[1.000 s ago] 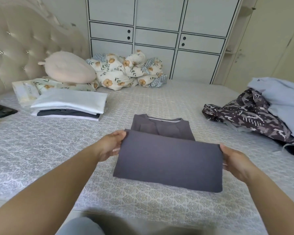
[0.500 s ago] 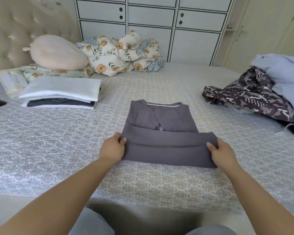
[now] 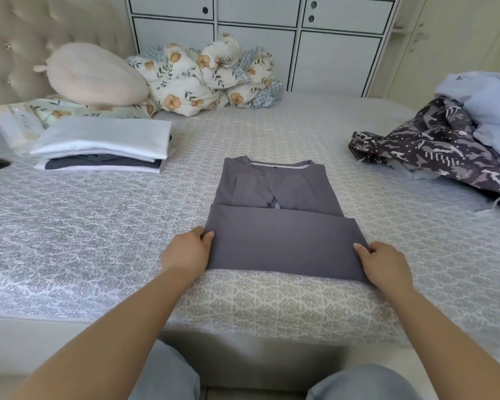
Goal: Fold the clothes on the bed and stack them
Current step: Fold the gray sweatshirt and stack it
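Matt, smooth grey cloth shirt [image 3: 283, 226] on woven, patterned bedspread [image 3: 98, 226]. Left of shirt: smooth white cotton stack [image 3: 104, 145]. Behind: tufted upholstered headboard [image 3: 20, 47], glossy-painted wardrobe panels [image 3: 257, 39].

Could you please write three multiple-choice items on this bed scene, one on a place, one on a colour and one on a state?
1. Where does the folded stack lie relative to the grey garment?
A. To its left, nearer the headboard
B. On top of it
C. On the floor

2. What colour is the stack's top piece?
A. Red
B. White
C. Black

3. What are the hands doing?
A. Both hang idle
B. Left hand and right hand each grip a side of the grey garment's folded part
C. One holds the phone

Answers: 1 A, the stack sits left by the pillows. 2 B, white cloth lies uppermost. 3 B, fingers curl on both side edges.
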